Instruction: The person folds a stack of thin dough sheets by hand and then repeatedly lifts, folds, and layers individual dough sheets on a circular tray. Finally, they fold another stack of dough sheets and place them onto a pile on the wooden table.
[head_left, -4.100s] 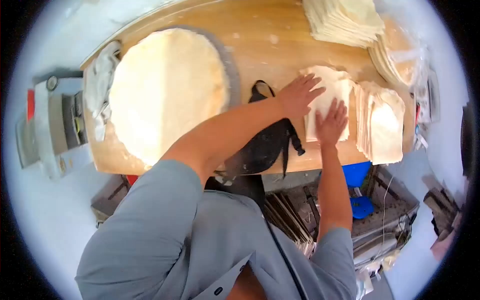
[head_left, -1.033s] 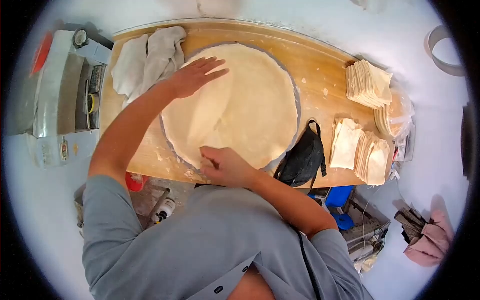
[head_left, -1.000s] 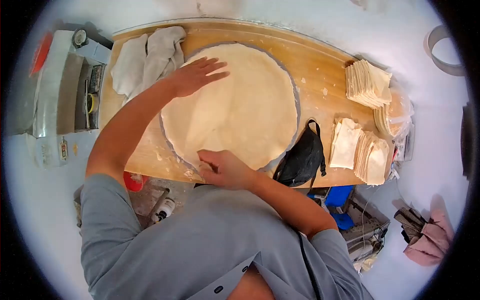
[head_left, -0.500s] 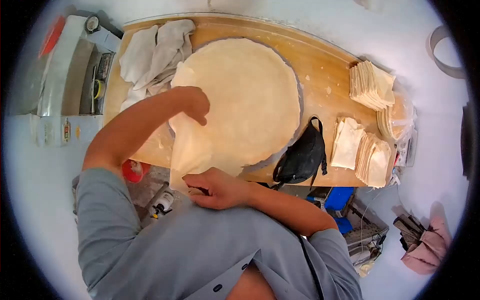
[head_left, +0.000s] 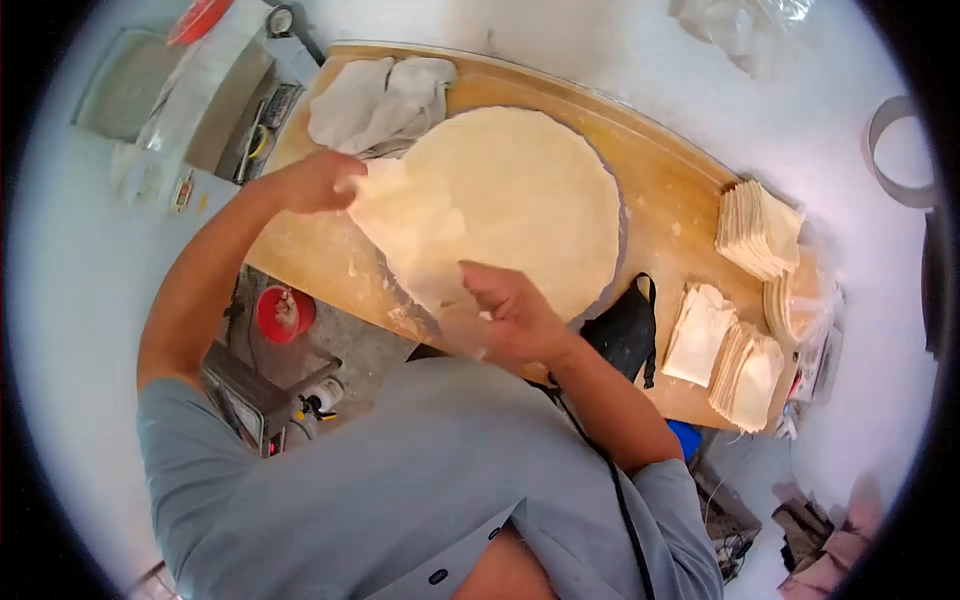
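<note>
1. Currently, head view: big pale round sheet [head_left: 530,190] lies flat on the surface [head_left: 325,250], just ahead of the torso, on a grey round base [head_left: 622,240] showing at its rim.
2. Left hand [head_left: 322,182]: fingers closed on the far-left end of a loose flap [head_left: 410,215] at the sheet's left side. Nearest hand to that end.
3. Right hand [head_left: 518,315]: over the sheet's near edge, fingers curled, by the flap's near end. Fingertips blurred; can't tell if they grip it.
4. Flap's long axis runs diagonally between the hands, far-left to near-right. Rest of the round sheet lies beyond and to the right.
5. Obstacles: crumpled grey cloth [head_left: 400,95] sits just past the left hand, by the sheet's far-left edge. Black bag [head_left: 625,330] is beside the right forearm, close to the sheet's right-near rim, so crowded that side.
6. Farther right: two neighbouring folded stacks [head_left: 740,375], fanned stack [head_left: 760,230] behind, plastic-wrapped stack [head_left: 797,300] at the end. All well apart from the flap.
7. Red bucket [head_left: 287,313] is below the left-near edge, off the surface.
</note>
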